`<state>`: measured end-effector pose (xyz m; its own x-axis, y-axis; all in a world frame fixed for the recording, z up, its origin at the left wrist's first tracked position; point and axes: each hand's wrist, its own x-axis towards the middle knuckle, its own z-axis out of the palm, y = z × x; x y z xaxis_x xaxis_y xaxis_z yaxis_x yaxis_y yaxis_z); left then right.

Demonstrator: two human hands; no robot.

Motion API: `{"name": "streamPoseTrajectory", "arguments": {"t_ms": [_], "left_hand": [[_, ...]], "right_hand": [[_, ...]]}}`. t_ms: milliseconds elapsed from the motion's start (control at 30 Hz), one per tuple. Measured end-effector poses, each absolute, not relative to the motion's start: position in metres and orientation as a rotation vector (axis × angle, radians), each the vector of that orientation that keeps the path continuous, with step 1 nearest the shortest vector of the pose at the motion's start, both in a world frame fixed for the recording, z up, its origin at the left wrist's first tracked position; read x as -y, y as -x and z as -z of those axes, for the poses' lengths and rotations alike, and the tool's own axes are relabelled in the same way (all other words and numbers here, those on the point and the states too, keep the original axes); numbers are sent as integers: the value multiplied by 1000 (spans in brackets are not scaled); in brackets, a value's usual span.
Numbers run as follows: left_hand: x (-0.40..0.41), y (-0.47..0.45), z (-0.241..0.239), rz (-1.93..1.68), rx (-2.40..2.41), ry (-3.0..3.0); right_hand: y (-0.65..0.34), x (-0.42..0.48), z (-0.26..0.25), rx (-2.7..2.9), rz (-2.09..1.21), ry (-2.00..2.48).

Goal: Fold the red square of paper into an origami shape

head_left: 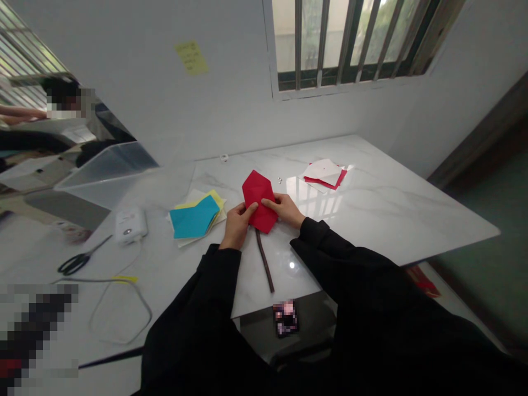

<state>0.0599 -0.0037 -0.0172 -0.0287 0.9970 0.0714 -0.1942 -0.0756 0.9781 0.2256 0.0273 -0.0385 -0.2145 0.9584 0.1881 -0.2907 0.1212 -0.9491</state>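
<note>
Both hands hold a red folded paper point(258, 192), its pointed end tilted away from me. My left hand point(237, 224) grips the lower left edge, thumb on the front. At the right side, my right hand point(287, 209) pinches it, with the thumb pressed on its face. A thin dark brown stick point(264, 261) lies on the table below the paper, its upper end hidden behind it. Left of my hands rests a stack of papers with a blue sheet point(193, 217) on top. White and red paper pieces point(325, 172) lie farther back on the right.
The marbled white table point(396, 203) reaches back to the wall. Black-handled scissors point(78, 263), a white device point(130, 224) and a looped cable point(146, 305) lie on the left. Small shiny bits point(279, 180) sit behind the paper. Another person point(64, 96) is at far left.
</note>
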Motion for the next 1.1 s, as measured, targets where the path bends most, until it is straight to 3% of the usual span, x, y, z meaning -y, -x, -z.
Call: {"name": "streamPoseTrajectory", "arguments": {"t_ms": [1100], "left_hand": [[6,-62,14,-1353,-1060,-1123]], "right_hand": [[-228,-21,29,1173,-1476,864]]}}
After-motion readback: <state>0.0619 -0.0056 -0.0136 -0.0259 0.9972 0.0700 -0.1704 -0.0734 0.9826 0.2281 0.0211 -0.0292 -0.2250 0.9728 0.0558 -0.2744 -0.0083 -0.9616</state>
